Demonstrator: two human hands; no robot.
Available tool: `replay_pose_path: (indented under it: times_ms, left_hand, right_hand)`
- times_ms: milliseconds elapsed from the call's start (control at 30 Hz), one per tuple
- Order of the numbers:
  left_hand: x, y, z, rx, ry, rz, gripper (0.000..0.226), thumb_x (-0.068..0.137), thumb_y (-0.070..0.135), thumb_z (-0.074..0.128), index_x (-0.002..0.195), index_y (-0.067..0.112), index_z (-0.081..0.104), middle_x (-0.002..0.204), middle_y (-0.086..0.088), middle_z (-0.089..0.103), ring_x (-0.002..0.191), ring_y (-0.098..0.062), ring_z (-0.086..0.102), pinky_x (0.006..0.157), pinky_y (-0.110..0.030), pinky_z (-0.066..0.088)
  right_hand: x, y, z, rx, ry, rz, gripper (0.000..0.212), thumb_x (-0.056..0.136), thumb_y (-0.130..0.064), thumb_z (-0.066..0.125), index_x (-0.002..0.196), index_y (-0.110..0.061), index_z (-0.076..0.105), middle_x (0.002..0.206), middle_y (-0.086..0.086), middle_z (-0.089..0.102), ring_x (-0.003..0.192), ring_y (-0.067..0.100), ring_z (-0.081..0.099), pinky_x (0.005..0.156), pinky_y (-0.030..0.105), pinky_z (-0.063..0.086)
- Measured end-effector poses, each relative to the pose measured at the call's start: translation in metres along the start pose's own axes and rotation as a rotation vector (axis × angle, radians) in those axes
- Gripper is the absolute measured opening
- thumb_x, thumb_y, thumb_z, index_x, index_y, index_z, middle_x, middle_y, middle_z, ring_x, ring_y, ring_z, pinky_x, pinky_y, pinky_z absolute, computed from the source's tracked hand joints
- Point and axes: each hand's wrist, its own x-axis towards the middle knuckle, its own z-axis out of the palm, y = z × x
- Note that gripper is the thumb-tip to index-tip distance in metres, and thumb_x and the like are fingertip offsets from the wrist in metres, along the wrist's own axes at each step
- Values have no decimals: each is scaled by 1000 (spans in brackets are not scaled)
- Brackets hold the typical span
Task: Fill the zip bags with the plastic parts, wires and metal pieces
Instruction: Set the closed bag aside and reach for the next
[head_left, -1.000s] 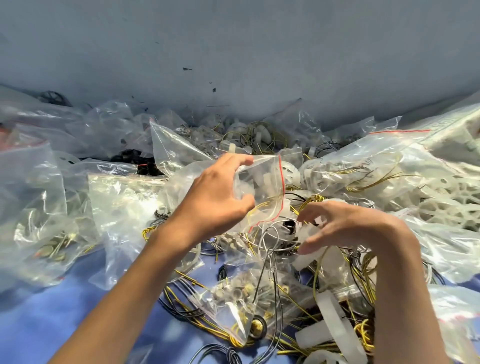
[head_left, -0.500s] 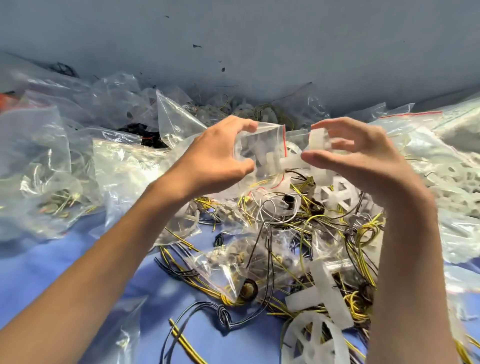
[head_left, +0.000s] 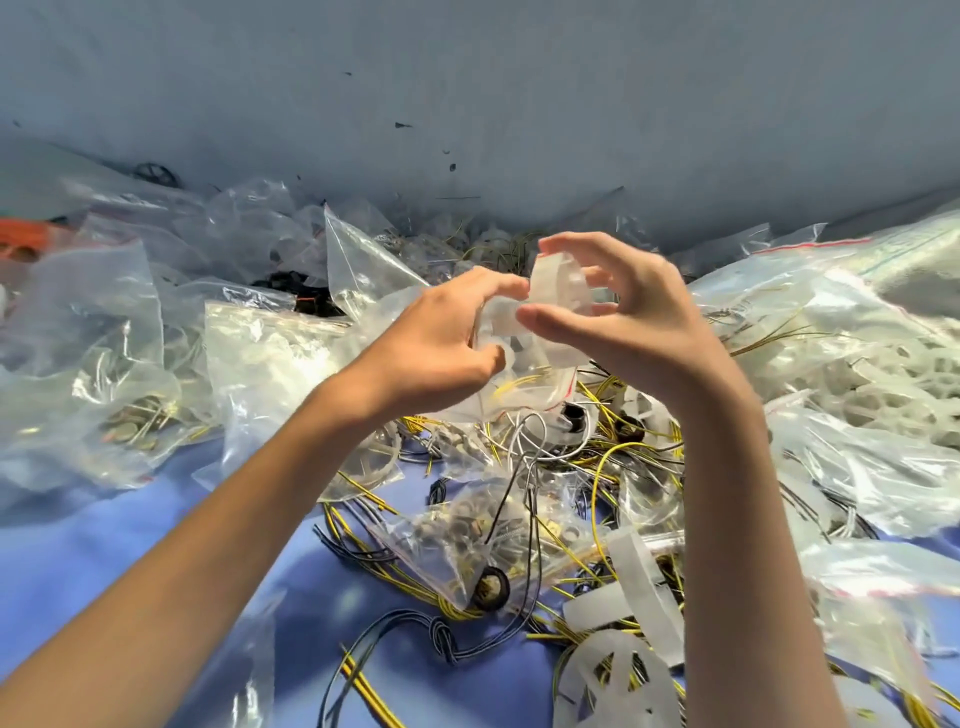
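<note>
My left hand (head_left: 441, 343) grips the mouth of a small clear zip bag (head_left: 524, 384) with a red seal line, held above the pile. My right hand (head_left: 628, 322) pinches a white translucent plastic part (head_left: 558, 286) between thumb and fingers, right at the bag's opening. White plastic and a yellow wire show through the bag's lower part. Below the hands lie loose yellow and black wires (head_left: 613, 467), white plastic wheel parts (head_left: 613, 675) and a small bag of metal rings (head_left: 467, 540).
Many clear zip bags (head_left: 260, 374) are heaped left, right and behind, some filled with plastic parts (head_left: 883, 374) or metal pieces (head_left: 135, 421). A blue cloth (head_left: 156, 545) covers the surface. A grey wall (head_left: 467, 104) rises behind. An orange object (head_left: 21, 239) sits far left.
My right hand picked the white plastic part out of the pile, lifted it and brought it left to the bag's mouth. My left hand kept hold of the bag and raised it slightly.
</note>
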Motion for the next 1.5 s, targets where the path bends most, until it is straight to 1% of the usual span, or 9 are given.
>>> replay_pose_path:
  times_ms: [267,400,533,633,733,833,1233,1400,1500]
  left_hand:
    - [3,5,-1,-27,-11,-9,45,83,4,59,123,25,54,93,12,54,74,4,50,64,-11,35]
    - [3,8,-6,-22,-11,-39,42,72,19,50,113,15,57,101,-2,60,87,-22,54,73,-36,46]
    - [0,11,-10,-44,0,-63,47,65,29,43,107,14,58,99,-5,60,84,-20,52,73,-36,44]
    - [0,11,-10,-37,-24,-82,49,64,23,49,111,13,59,99,-7,62,85,-21,53,77,-38,46]
    - [1,11,-5,-30,-52,-35,38,77,5,58,114,14,58,96,-2,59,76,-13,50,68,-29,43]
    - [2,11,-1,23,-33,16,40,79,2,56,117,18,57,98,4,55,76,-12,47,62,-15,37]
    - [4,-2,-24,-96,51,-100,34,73,11,58,107,15,59,78,7,56,73,-15,53,68,-30,43]
    - [4,3,-18,-100,38,-35,51,79,-1,58,126,18,56,76,22,52,60,15,51,56,-1,34]
    - [3,4,-18,-124,24,-24,52,81,-1,57,130,16,55,77,27,58,53,17,48,51,0,32]
  right_hand:
    - [-1,-11,6,-96,-8,14,51,77,-38,76,122,-20,61,116,-6,60,97,-3,55,83,11,44]
    - [7,-25,5,-188,-91,-5,48,76,-40,76,118,-20,63,105,-7,64,90,3,58,70,5,40]
    - [14,-35,8,-308,-152,-55,51,76,-43,75,119,-18,62,102,-7,61,90,7,55,65,2,38]
    - [6,-29,6,-303,-155,-60,50,78,-40,75,120,-16,62,112,-2,63,96,6,54,77,10,42]
    - [-6,-18,1,-236,-106,-53,49,77,-39,76,119,-18,63,112,-7,64,94,-1,56,87,21,48]
    - [-8,-13,-2,-159,-56,-27,43,76,-41,76,115,-26,63,101,-18,63,87,-11,56,76,11,47]
    - [31,-35,22,-263,-145,-67,45,81,-44,71,118,-19,63,106,-3,60,82,3,53,64,3,38]
    - [10,-9,22,-112,-21,-51,44,77,-34,77,111,-18,55,115,5,46,99,3,49,79,4,38]
    - [3,2,25,-64,-23,-16,44,78,-28,77,111,-15,51,115,5,54,105,10,53,81,12,41]
